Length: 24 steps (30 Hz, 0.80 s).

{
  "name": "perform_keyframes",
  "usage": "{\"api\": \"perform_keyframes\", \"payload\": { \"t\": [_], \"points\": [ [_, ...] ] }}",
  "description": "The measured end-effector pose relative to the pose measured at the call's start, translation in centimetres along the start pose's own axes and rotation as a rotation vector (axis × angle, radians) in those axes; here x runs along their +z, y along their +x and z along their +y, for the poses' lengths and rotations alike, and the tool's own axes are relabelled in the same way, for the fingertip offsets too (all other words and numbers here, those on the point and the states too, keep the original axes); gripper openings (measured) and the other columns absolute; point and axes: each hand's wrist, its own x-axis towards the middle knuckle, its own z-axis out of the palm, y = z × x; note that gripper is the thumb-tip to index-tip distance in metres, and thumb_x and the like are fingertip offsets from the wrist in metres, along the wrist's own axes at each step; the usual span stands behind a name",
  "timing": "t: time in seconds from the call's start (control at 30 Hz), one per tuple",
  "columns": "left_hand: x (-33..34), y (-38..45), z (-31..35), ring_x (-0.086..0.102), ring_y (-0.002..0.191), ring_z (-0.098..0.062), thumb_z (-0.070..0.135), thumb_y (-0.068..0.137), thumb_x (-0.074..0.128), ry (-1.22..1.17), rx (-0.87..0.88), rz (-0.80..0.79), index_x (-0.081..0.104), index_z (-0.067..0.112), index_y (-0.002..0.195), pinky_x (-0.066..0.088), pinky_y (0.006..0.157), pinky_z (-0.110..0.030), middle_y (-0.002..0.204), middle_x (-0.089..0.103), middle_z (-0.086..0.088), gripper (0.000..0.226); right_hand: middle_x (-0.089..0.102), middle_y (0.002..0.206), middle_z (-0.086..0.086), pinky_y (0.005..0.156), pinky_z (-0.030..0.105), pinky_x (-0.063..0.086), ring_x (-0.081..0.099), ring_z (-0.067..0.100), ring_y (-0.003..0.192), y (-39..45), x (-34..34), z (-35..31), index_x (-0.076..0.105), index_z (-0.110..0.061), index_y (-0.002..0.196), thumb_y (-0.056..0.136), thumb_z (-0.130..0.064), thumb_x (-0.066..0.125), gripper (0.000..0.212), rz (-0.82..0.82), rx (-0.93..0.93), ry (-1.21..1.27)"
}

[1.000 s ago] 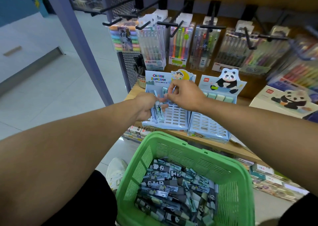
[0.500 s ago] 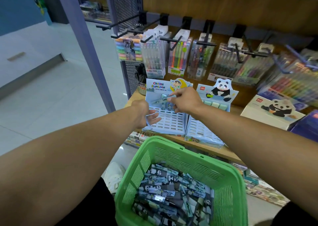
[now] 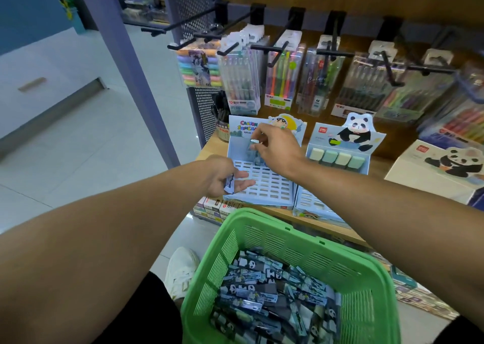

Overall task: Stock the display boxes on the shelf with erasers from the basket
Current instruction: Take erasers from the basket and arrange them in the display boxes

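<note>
- From the head camera we see a green basket (image 3: 309,241) low in the middle, its slotted walls rising round a loose heap of wrapped erasers (image 3: 264,299) printed with pandas.
- Beyond the basket's far rim runs a wooden shelf (image 3: 309,216), and two pale blue display boxes stand side by side near its left end.
- The left display box (image 3: 269,186), with a cartoon header card, has a grid of slots; most slots that we can see hold nothing, and a few erasers stand at its back row, partly hidden by the hand.
- The right display box (image 3: 340,158), under a panda header card, carries a row of four pale green blocks along its back edge; its front slots are blurred.
- Our right hand (image 3: 277,150) hangs over the back of the left box, its grip closed in a pinch on one small eraser (image 3: 253,144) just above the back row.
- Our left hand (image 3: 222,176) sits at the left edge of the same box, fingers curled round a wrapped eraser packet (image 3: 229,184) against the palm.
- A white box (image 3: 434,171) with a panda picture lies at the shelf's right end.
- Above the shelf, packs of coloured pens (image 3: 280,82) hang from black hooks.
- A white shoe (image 3: 183,270) shows on the floor left of the basket.
</note>
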Motion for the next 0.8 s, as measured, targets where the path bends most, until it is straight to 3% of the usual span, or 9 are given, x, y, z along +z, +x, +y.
{"api": "perform_keyframes", "payload": {
  "t": [0.23,0.43,0.57,0.7,0.8],
  "points": [
    [-0.3,1.2,-0.4,0.064,0.066,-0.016,0.014,0.106,0.042,0.056,0.035,0.028,0.048,0.006,0.134,0.046,0.04,-0.017,0.093,0.066,-0.009,0.03,0.066,0.085,-0.002,0.076,0.041,0.053,0.06,0.022,0.084,0.1,0.9,1.6,0.065,-0.019,0.099,0.095,-0.019,0.067,0.005,-0.05,-0.019,-0.01],
    [-0.6,2.0,-0.6,0.065,0.076,-0.019,-0.008,0.101,0.039,0.125,0.012,0.045,0.042,0.008,0.138,0.05,0.042,-0.02,0.117,0.06,-0.014,0.041,0.069,0.086,-0.002,0.075,0.039,0.052,0.061,0.023,0.084,0.2,0.9,1.6,0.065,-0.02,0.102,0.096,-0.023,0.066,0.006,-0.047,-0.023,-0.042],
    [-0.6,2.2,-0.8,0.066,0.082,-0.026,-0.006,0.102,0.038,0.128,-0.015,0.031,0.041,0.007,0.141,0.057,0.054,-0.029,0.127,0.055,-0.015,0.041,0.073,0.092,-0.001,0.079,0.042,0.054,0.062,0.024,0.091,0.4,0.8,1.4,0.071,-0.021,0.106,0.098,-0.026,0.063,0.012,-0.05,-0.024,-0.096],
    [-0.7,2.1,-1.2,0.067,0.088,-0.031,-0.005,0.102,0.039,0.184,-0.032,0.004,0.042,0.006,0.137,0.056,0.064,-0.037,0.132,0.053,-0.015,0.037,0.074,0.109,0.007,0.086,0.034,0.05,0.064,0.026,0.102,1.0,0.7,0.7,0.075,-0.013,0.115,0.102,-0.023,0.058,0.024,-0.028,-0.069,-0.186],
    [-0.5,2.0,-1.6,0.067,0.096,-0.032,-0.001,0.102,0.041,0.205,-0.04,0.001,0.048,0.007,0.134,0.058,0.065,-0.038,0.133,0.055,-0.015,0.034,0.074,0.106,0.004,0.082,0.033,0.05,0.063,0.024,0.1,1.8,1.1,0.6,0.072,-0.016,0.118,0.101,-0.021,0.059,0.022,-0.029,-0.045,-0.207]
  ]
}}
